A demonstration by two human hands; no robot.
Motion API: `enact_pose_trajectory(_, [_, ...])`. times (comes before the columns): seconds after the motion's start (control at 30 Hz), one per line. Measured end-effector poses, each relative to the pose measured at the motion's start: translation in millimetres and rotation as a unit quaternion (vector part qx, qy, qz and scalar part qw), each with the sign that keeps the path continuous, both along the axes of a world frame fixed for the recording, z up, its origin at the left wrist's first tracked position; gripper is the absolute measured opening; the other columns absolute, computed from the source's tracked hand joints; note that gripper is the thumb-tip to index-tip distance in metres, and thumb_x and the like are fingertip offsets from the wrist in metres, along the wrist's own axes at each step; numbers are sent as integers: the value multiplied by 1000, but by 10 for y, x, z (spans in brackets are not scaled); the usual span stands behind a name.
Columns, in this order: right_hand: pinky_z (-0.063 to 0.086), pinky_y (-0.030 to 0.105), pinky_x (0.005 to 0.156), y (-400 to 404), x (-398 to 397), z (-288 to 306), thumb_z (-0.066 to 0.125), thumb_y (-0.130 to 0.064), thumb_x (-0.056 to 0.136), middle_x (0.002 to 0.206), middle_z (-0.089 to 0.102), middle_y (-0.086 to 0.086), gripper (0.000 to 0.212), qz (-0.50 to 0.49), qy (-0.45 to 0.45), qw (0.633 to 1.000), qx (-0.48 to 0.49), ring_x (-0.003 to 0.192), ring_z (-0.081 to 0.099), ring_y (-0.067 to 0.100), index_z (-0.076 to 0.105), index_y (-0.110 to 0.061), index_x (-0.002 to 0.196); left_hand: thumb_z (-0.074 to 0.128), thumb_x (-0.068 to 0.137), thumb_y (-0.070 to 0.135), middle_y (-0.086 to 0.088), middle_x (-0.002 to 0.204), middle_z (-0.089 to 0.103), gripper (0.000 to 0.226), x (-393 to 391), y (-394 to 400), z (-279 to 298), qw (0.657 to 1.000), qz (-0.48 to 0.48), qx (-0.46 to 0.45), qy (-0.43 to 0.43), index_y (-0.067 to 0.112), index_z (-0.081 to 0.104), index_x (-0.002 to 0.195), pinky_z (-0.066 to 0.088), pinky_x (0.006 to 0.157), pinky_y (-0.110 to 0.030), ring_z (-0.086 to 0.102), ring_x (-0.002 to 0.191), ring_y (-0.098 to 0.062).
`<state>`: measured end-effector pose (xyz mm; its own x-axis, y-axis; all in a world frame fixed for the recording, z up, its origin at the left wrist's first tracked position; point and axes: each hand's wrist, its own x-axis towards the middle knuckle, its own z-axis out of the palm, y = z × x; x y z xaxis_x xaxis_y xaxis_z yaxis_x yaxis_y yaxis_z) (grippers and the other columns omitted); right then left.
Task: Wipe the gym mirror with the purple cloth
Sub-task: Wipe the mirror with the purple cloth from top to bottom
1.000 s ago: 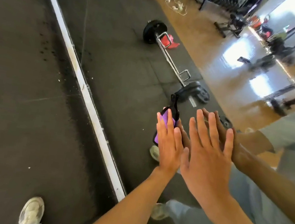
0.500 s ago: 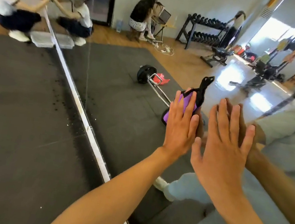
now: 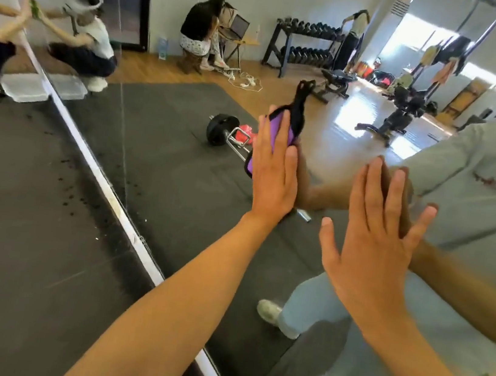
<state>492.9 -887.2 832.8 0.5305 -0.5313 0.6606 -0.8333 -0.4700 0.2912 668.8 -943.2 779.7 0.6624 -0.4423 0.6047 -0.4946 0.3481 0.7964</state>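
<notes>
Raised higher up the gym mirror (image 3: 162,156) since the earlier frame, the purple cloth (image 3: 275,134) is pressed flat to the glass under the straight-fingered left hand (image 3: 274,175), while the right hand (image 3: 373,237) is laid open-palmed beside it, nothing being held.

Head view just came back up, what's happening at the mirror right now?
A person is wiping the gym mirror. The left hand presses the purple cloth flat against the glass with straight fingers. The right hand is flat on the mirror beside it, holding nothing. A barbell shows in the reflection.
</notes>
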Motion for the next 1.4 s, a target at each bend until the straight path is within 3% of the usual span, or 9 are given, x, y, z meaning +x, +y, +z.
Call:
enact_pose_trajectory(0.17, [-9,59,126,-63,325,-134,41,-46,101,175,1,5,82,-19,62,998,-7,161,-4,28,5,-15,167,27,114,34,-9,176,3,58,347,-114,-1097,966,21,77,244,17,13,168,13,132,-42,9,163,-21])
enact_pose_trajectory(0.3, [-9,61,125,-79,418,-190,38,-46,102,175,-3,3,80,-50,75,996,-22,161,-8,27,2,-17,167,29,116,25,-12,176,2,54,327,-95,-1285,883,11,66,464,16,15,167,4,129,-28,5,163,-26])
enact_pose_trajectory(0.37, [-8,61,125,-80,422,-193,36,-44,104,175,-3,3,77,-59,84,994,-28,161,-7,28,2,-17,167,28,116,32,-9,176,-2,56,243,-79,-1037,916,14,70,395,17,15,168,4,132,-37,2,163,-25])
enact_pose_trajectory(0.47, [-9,60,124,-91,434,-216,32,-43,106,175,-3,4,73,-72,86,993,-38,161,-7,28,2,-18,167,20,114,46,19,170,-16,59,-13,7,-589,989,-21,22,144,23,15,168,6,132,-51,-7,162,-14])
enact_pose_trajectory(0.63, [-4,61,124,-133,427,-220,31,-44,107,175,0,6,70,-77,84,993,-34,161,-6,28,4,-19,167,15,114,43,9,173,3,56,23,75,-331,987,-89,-33,-128,19,17,165,2,132,-49,-3,163,-17])
enact_pose_trajectory(0.7, [0,63,124,-131,426,-233,35,-44,105,175,0,6,74,-82,85,992,-33,161,-7,28,4,-19,167,22,114,39,4,172,9,55,199,1,-455,990,-71,-23,-118,15,23,164,5,132,-51,-3,163,-16])
enact_pose_trajectory(0.87, [-4,62,124,-170,452,-260,42,-44,105,175,-2,5,78,-88,97,990,-54,160,-13,27,4,-19,167,28,114,37,-11,175,-1,55,631,-107,-677,988,-40,45,139,22,20,166,6,131,-47,1,161,-18])
enact_pose_trajectory(1.1, [-14,59,124,-181,463,-283,49,-39,100,175,2,5,83,-79,91,990,-69,161,-3,27,4,-19,167,25,113,34,-18,175,1,59,679,-143,-683,965,15,67,252,17,14,168,6,131,-35,5,163,-26])
enact_pose_trajectory(1.4, [-22,60,119,-177,668,-267,57,-46,94,175,-5,5,91,-23,103,994,-10,161,-6,27,8,-22,167,30,114,35,-10,175,-9,59,328,29,-482,997,-68,31,-11,26,4,167,4,133,-49,-12,162,-15])
